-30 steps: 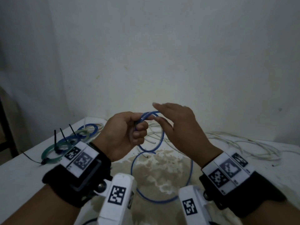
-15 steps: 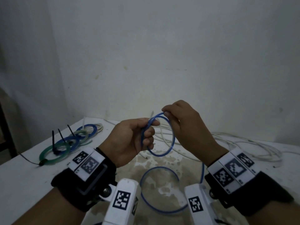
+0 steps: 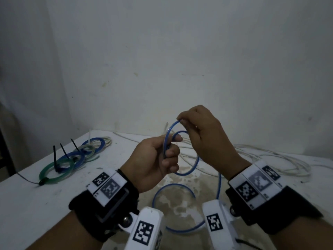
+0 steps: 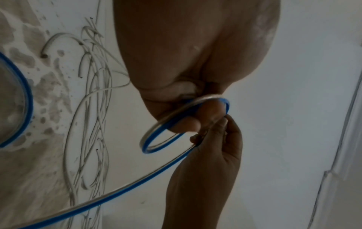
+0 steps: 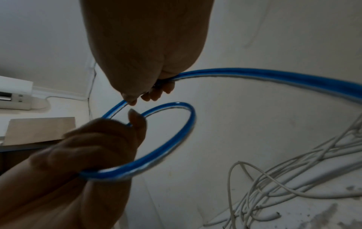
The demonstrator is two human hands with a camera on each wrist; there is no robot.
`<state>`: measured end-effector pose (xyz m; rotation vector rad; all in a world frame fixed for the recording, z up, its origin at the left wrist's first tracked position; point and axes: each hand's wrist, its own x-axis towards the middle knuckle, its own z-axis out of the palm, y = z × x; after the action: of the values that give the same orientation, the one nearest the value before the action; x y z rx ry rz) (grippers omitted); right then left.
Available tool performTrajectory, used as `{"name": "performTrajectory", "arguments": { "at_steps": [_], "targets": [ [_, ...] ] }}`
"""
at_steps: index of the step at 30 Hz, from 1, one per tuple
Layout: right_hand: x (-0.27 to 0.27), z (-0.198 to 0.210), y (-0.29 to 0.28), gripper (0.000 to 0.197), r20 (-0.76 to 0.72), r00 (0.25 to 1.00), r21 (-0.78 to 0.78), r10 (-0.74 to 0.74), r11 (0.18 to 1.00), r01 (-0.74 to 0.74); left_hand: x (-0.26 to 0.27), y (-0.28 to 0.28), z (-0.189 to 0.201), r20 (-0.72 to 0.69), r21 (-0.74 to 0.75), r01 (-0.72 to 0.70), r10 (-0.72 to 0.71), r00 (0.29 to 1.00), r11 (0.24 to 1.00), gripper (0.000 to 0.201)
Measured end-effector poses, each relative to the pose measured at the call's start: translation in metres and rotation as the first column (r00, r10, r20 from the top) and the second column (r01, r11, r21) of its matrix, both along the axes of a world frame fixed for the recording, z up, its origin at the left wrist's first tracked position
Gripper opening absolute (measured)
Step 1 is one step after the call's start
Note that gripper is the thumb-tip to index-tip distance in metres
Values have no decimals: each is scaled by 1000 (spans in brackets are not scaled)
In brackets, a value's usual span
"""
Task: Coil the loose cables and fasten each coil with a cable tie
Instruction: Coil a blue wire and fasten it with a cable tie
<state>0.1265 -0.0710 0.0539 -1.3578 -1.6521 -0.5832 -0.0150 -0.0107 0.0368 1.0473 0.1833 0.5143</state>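
The blue cable (image 3: 195, 160) is being held above the middle of the bench (image 3: 27, 204): its finished loop is being clamped in the left hand (image 3: 155, 159) while the next turn is being pinched by the right hand (image 3: 203, 134) (so the coil cannot spring open). Its tail is lying on the bench.

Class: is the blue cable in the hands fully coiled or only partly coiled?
Partly coiled: the left hand holds one loop of blue cable; the rest trails onto the table.

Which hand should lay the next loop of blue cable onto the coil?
Probably the right hand: it pinches the blue cable on its free run down to the table, while the left hand grips the coil.
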Motion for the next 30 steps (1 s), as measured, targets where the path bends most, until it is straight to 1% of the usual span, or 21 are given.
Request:
{"name": "performTrajectory", "arguments": {
  "at_steps": [2,4,6,8,10,12,16,18,21,23,25,27,29,30],
  "targets": [
    [8,-4,3,18,-25,1000,-22,-19,1000,18,-1,0,0,26,-52,20,-19,999,998,18],
    [12,-10,4,18,-63,998,-41,-18,999,15,-1,1,0,39,-65,26,-24,999,998,19],
    [13,-15,3,18,-130,991,-64,-13,998,5,0,3,-1,35,-61,27,-25,999,998,30],
    [13,-18,2,15,-243,970,-125,-11,992,-20,1,5,-2,11,-40,23,-23,1000,999,39],
    [12,-19,0,16,-368,930,-190,8,978,-84,1,5,-3,-23,5,10,-10,1000,1000,36],
    [10,-19,-2,18,-468,883,-216,37,964,-155,3,4,-3,-40,51,-9,11,999,999,33],
    [7,-18,-6,22,-642,761,-187,92,944,-271,5,5,-5,-51,61,-55,58,997,997,32],
    [8,-17,-8,21,-675,731,-169,101,943,-287,6,6,-5,-68,116,-104,113,991,988,31],
    [11,-17,-10,21,-674,735,-189,78,943,-274,7,7,-6,-85,198,-161,181,980,967,31],
    [10,-17,-12,22,-656,751,-223,75,931,-288,9,6,-6,-76,183,-151,167,983,971,34],
    [8,-17,-15,21,-668,738,-221,95,922,-319,9,4,-5,-57,170,-135,147,988,976,35],
    [8,-17,-17,20,-697,709,-202,107,919,-338,9,4,-6,-36,213,-127,138,990,969,29],
    [10,-18,-18,21,-698,709,-198,97,926,-322,9,3,-6,-24,253,-97,106,994,963,23],
    [11,-18,-18,21,-697,711,-193,91,932,-308,9,2,-6,-17,241,-64,71,997,968,21]
  ]
}}
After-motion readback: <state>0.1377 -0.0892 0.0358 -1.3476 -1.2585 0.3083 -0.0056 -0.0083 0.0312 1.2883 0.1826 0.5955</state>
